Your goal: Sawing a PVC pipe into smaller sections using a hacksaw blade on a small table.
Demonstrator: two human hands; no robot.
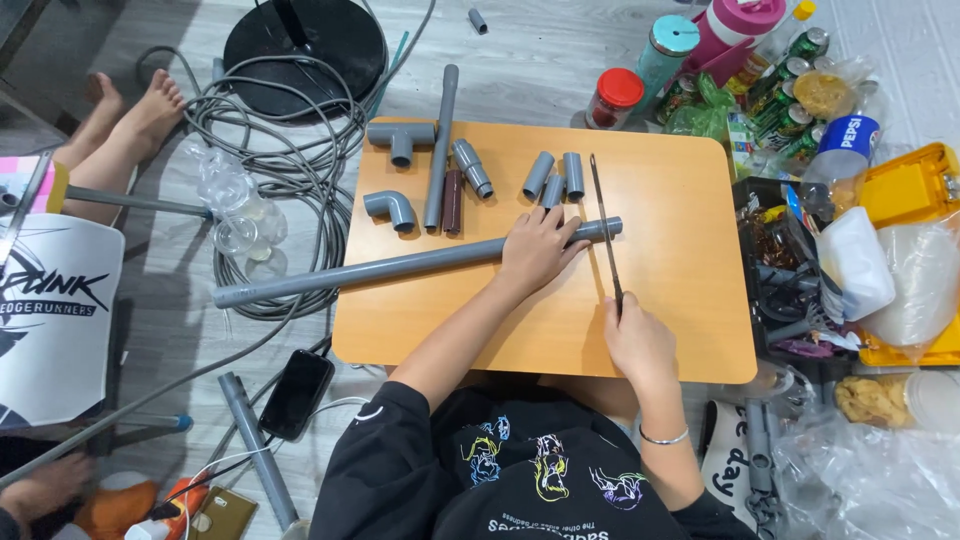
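Low wooden table (680,330): your left hand (537,250) clamps the long grey pipe (380,270); right hand (638,340) grips the saw blade (603,225). Keep blade square w/ pipe, press firm.

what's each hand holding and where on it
Left hand presses down the long grey plastic pipe near its right end. Right hand grips the thin dark saw blade at its near end.
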